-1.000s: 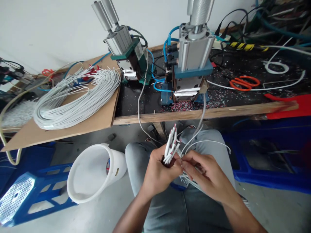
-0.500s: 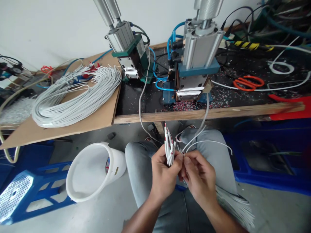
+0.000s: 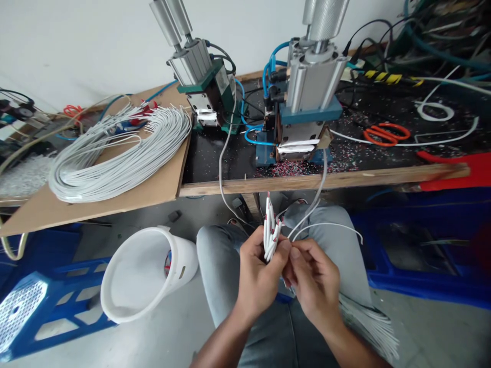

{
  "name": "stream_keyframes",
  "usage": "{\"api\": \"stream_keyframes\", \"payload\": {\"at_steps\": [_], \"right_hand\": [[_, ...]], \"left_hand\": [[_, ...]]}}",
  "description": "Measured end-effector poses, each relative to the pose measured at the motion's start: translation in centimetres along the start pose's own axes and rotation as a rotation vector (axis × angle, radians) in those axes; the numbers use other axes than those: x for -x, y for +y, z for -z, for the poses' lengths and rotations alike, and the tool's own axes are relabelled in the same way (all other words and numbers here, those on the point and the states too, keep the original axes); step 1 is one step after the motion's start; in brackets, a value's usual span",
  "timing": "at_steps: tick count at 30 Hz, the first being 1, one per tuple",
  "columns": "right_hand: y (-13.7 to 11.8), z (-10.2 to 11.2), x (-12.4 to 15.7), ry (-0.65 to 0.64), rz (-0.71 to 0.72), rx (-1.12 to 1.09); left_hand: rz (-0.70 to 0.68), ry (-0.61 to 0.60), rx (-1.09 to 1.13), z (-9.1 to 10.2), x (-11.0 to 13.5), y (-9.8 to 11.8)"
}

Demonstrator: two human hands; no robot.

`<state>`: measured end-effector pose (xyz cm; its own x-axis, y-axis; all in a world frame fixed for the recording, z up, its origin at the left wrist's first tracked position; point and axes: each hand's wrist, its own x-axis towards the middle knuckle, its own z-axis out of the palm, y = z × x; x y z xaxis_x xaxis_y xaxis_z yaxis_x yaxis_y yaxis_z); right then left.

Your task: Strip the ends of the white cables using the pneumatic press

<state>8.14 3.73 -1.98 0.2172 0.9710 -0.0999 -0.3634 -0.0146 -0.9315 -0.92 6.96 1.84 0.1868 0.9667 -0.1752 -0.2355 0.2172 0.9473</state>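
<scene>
My left hand [image 3: 261, 271] is closed round a small bunch of white cables [image 3: 270, 235], whose tips show red and point up toward the bench. Pressed up against it, my right hand [image 3: 316, 278] has thumb and fingers pinched together at the cables; what exactly sits in the pinch is mostly hidden. A single white cable [image 3: 333, 224] curves out to the right from between the hands. Across my right thigh lies a thick bundle of white cables [image 3: 370, 322], its upper part hidden by my right forearm.
Two pneumatic machines, the left one [image 3: 203, 87] and the right one [image 3: 307, 102], stand on the bench [image 3: 215, 163]. A cable coil [image 3: 123, 168] rests on cardboard. Orange-handled scissors [image 3: 386, 134] lie at right. Below are a white bucket [image 3: 149, 276] and blue stool [image 3: 57, 306].
The cable bunch in my left hand has shifted slightly right and its tips have fanned a little. My right hand keeps its pinch. The view has turned slightly.
</scene>
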Motion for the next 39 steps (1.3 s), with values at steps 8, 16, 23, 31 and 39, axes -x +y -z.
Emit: {"api": "stream_keyframes", "payload": {"at_steps": [8, 16, 23, 31, 39], "right_hand": [[0.4, -0.5, 0.1, 0.163, -0.029, 0.005], [0.2, -0.2, -0.3, 0.138, -0.086, -0.076], [0.1, -0.1, -0.6, 0.159, -0.09, -0.086], [-0.5, 0.2, -1.0, 0.105, -0.033, -0.007], [-2.6, 2.7, -2.2, -0.05, 0.302, 0.42]], "left_hand": [[-0.076, 0.227, -0.099, -1.5, 0.9, -0.3], [-0.037, 0.155, -0.153, -1.2, 0.2, -0.1], [-0.031, 0.196, -0.179, -1.7, 0.3, -0.4], [0.033, 0.051, -0.168, -1.4, -0.6, 0.4], [0.013, -0.003, 0.018, -1.4, -2.6, 2.1]]}}
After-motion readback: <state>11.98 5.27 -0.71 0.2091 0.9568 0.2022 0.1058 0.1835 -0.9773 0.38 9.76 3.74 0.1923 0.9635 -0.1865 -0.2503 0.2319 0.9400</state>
